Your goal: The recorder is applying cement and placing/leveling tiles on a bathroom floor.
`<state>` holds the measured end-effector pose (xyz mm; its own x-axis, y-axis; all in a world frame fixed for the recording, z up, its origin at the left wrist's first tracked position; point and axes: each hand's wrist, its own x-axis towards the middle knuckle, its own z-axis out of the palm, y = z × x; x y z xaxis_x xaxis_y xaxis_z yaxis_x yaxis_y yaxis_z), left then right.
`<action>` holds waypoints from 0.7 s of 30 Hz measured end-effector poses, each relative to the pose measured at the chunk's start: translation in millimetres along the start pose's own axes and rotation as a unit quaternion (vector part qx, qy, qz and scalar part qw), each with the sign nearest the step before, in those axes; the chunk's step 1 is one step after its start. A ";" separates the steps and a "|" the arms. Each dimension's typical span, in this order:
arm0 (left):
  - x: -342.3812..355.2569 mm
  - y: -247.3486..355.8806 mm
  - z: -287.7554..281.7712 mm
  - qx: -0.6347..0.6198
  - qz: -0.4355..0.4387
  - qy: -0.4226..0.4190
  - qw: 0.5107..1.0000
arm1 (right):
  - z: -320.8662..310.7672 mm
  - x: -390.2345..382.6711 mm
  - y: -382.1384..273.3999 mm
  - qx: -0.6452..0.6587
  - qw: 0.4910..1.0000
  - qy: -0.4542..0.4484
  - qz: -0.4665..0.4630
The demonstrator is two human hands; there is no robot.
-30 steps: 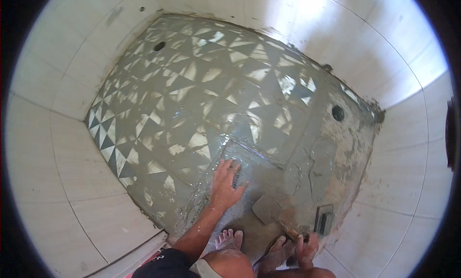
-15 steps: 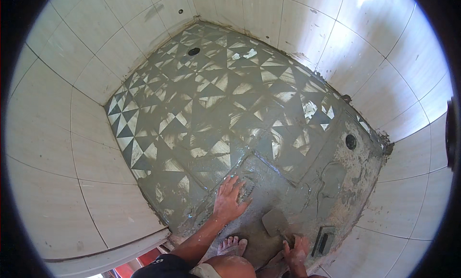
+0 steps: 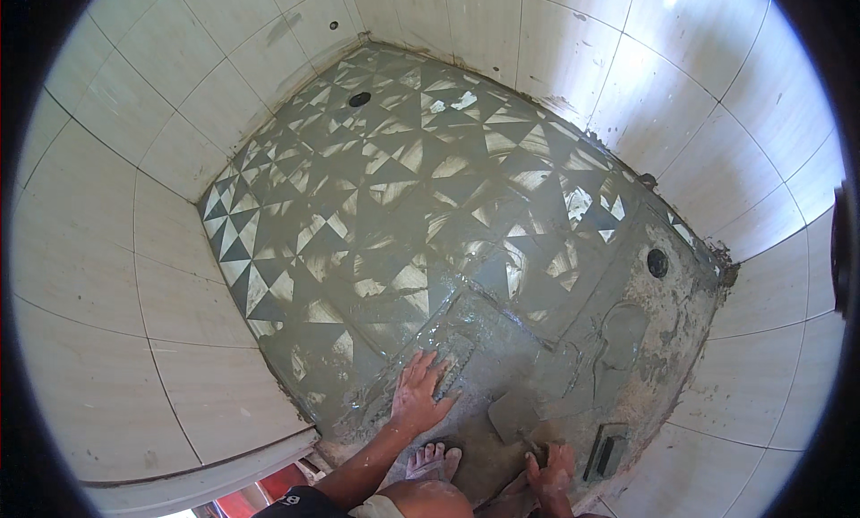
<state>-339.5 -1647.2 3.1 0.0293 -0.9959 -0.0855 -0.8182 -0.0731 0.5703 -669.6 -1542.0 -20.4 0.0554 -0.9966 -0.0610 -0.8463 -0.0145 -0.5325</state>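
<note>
My left hand (image 3: 419, 394) is spread flat over wet grey mortar (image 3: 475, 339), close to the edge of the laid tiles, with nothing in it. Smeared cement and dried paste coat the fingers. My right hand (image 3: 553, 471) is low near my knee, closed round the handle of a pointing trowel. Its grey blade (image 3: 514, 417) points forward and lies low over the mortar. Patterned floor tiles (image 3: 391, 173) with dark and pale triangles, filmed with grey slurry, stretch ahead of my left hand.
To the right of my right hand lies a grey float with a raised dark handle (image 3: 609, 453). Round dark drain holes show in the tiles (image 3: 360, 99) and the rough mortar (image 3: 657, 263). Cream-tiled walls (image 3: 206, 312) enclose the floor. My bare foot (image 3: 434, 462) stands near my left hand.
My left hand has drawn back slightly toward me and to the left over the mortar. My right hand and the trowel have hardly moved.
</note>
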 end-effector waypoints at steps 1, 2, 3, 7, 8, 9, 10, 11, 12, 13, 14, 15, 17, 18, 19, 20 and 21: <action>1.9 0.3 1.2 0.002 0.001 0.000 1.000 | 3.4 0.2 3.0 -0.009 1.000 0.001 0.000; 3.2 0.5 2.9 0.002 0.005 0.005 1.000 | 6.2 -0.6 4.9 -0.007 1.000 0.001 0.001; 5.0 1.1 4.3 0.003 0.009 0.011 1.000 | 8.1 -2.5 5.3 -0.034 0.999 0.027 -0.014; 13.0 2.3 6.6 -0.009 0.008 0.001 1.000 | -1.3 0.4 -1.6 -0.069 0.996 -0.045 0.039; 14.5 2.1 7.7 -0.008 0.006 0.000 1.000 | -3.6 2.3 -3.8 -0.067 0.996 -0.046 0.041; 16.0 1.9 8.7 -0.008 0.003 -0.001 1.000 | -5.4 4.4 -6.8 -0.051 0.998 -0.040 0.028; 17.2 1.4 9.7 -0.006 0.002 -0.003 1.000 | -5.0 7.9 -7.2 -0.034 0.999 -0.034 0.014; 19.3 1.2 10.7 -0.010 0.008 0.003 1.000 | 4.7 3.9 8.5 -0.032 0.999 -0.034 0.015; 23.6 1.6 12.6 -0.015 0.016 0.007 1.000 | 18.5 -6.0 32.4 0.041 0.984 -0.162 0.067; 28.1 3.0 13.9 -0.015 0.017 0.005 1.000 | 28.4 -15.3 50.0 0.114 0.944 -0.286 0.116; 31.5 2.1 16.6 -0.018 0.018 0.009 1.000 | 33.4 -22.9 53.1 0.116 0.942 -0.291 0.120; 34.9 2.4 19.4 -0.020 0.020 0.013 0.999 | 36.9 -30.5 56.6 0.147 0.937 -0.281 0.146; 44.3 10.4 17.0 -0.019 0.022 0.016 0.999 | 37.0 -40.2 56.4 0.210 0.925 -0.250 0.195; 49.5 13.7 17.0 -0.021 0.024 0.022 0.999 | 36.4 -44.2 56.9 0.240 0.916 -0.233 0.221; 53.7 14.9 17.3 -0.020 0.024 0.017 0.999 | 35.7 -46.7 56.4 0.269 0.905 -0.216 0.247; 57.6 15.3 17.4 -0.025 0.028 0.027 0.999 | 34.8 -48.7 56.4 0.297 0.893 -0.198 0.273; 61.3 16.3 17.1 -0.031 0.032 0.037 0.998 | 34.2 -49.3 57.6 0.324 0.880 -0.178 0.300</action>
<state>-360.8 -1708.6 -6.8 0.0218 -0.9997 0.0115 -0.7826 -0.0099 0.6225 -703.0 -1490.9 -76.9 -0.0378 -0.7194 -0.6936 -0.3067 0.6689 -0.6771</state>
